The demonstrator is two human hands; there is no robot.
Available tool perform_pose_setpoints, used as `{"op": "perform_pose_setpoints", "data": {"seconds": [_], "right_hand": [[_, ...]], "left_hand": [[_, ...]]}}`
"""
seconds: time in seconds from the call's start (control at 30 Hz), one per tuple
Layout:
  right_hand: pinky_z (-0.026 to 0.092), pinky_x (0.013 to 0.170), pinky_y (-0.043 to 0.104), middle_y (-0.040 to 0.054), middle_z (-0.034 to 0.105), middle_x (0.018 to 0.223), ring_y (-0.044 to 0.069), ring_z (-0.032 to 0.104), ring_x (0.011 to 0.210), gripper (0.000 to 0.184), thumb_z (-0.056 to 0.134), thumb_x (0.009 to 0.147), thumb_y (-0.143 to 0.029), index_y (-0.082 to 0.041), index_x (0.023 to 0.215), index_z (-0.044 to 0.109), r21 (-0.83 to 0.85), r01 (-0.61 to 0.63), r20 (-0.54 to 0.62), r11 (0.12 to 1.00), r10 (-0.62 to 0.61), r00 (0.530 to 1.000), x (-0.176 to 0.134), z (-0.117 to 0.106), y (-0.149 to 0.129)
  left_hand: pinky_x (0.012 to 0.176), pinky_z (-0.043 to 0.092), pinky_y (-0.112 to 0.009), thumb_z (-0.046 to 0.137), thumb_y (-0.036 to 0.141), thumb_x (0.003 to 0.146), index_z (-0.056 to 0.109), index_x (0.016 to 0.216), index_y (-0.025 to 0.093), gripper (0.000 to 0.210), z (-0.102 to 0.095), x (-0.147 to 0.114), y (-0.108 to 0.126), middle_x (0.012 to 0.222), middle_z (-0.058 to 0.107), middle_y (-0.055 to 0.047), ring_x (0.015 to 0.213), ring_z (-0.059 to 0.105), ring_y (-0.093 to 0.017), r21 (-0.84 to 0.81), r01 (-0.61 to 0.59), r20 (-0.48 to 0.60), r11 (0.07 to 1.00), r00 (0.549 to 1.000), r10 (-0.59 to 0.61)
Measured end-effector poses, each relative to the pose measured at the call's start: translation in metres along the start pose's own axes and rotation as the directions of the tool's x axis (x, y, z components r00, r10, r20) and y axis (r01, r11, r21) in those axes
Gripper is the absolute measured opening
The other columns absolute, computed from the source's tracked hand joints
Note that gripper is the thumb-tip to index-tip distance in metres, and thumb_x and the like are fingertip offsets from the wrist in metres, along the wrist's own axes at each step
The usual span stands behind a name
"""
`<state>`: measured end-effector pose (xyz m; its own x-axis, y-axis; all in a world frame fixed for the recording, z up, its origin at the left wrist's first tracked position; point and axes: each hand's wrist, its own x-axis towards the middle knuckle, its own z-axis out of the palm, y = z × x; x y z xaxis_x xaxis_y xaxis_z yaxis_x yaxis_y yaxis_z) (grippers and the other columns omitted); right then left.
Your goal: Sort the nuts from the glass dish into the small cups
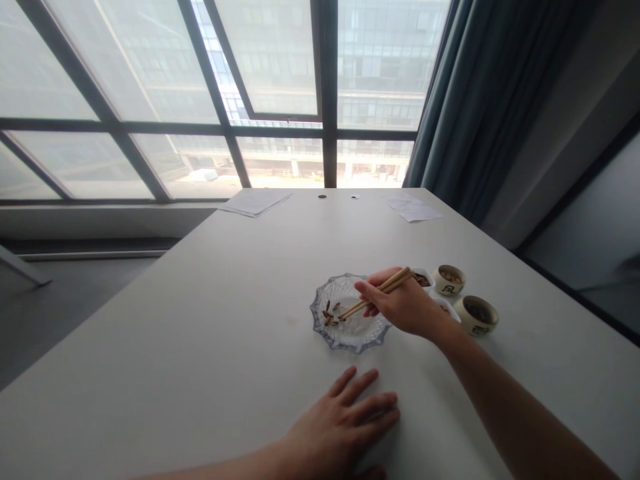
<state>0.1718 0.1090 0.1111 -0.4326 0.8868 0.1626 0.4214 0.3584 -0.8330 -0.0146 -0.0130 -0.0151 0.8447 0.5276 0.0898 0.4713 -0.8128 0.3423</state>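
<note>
My right hand (400, 303) grips a pair of wooden chopsticks (385, 289) over a clear glass dish (325, 339) with a scalloped rim. The chopstick tips point down and left, at small brown seed-like pieces (330, 316) lying on the left side of the dish. Whether a piece is pinched between the tips is too small to tell. My left hand (350, 413) lies flat on the white table, fingers spread, just in front of the dish and holding nothing.
Beyond my right hand are two small white dishes, partly hidden, one holding brown pieces (423, 280). Two cream cups with dark characters, a farther cup (450, 288) and a nearer cup (483, 325), stand beside them. Paper sheets (255, 202) lie at the table's far end, before windows.
</note>
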Motion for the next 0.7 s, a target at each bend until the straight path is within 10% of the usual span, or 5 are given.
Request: {"op": "perform_pose_setpoints", "data": {"seconds": [0.27,0.5,0.7], "right_hand": [[0.062,0.053,0.026,0.0075,0.079,0.072,0.023,0.079,0.064,0.038,0.072,0.09,-0.053,-0.019,0.075,0.075,0.043,-0.051,-0.168,0.998,0.057,0.984,-0.011,-0.043,-0.008],[0.059,0.044,0.028,0.0089,0.078,0.069,0.024,0.077,0.056,0.032,0.073,0.09,-0.048,-0.02,0.075,0.075,-0.107,-0.208,-0.606,0.972,0.102,0.789,-0.021,-0.097,0.005],[0.057,0.046,0.031,0.0073,0.073,0.058,0.026,0.074,0.053,0.031,0.071,0.09,-0.044,-0.022,0.068,0.071,-0.19,-0.249,-0.611,0.95,0.084,0.787,-0.014,-0.102,0.024]], "left_hand": [[0.13,0.012,-0.057,0.058,0.05,0.103,0.038,0.159,0.027,0.064,-0.005,0.0,0.001,0.164,0.04,0.0,0.156,0.023,-0.035,-0.067,0.025,0.043,0.997,0.999,-0.022],[0.129,0.016,-0.057,0.067,0.042,0.097,0.04,0.159,0.027,0.07,-0.008,0.002,0.003,0.162,0.042,-0.001,0.156,0.025,-0.035,-0.037,0.018,0.045,0.999,0.999,-0.016],[0.128,0.018,-0.059,0.073,0.031,0.088,0.042,0.157,0.026,0.076,-0.013,0.006,0.004,0.163,0.042,-0.002,0.155,0.025,-0.037,-0.025,0.031,0.09,0.999,0.996,-0.028]]}}
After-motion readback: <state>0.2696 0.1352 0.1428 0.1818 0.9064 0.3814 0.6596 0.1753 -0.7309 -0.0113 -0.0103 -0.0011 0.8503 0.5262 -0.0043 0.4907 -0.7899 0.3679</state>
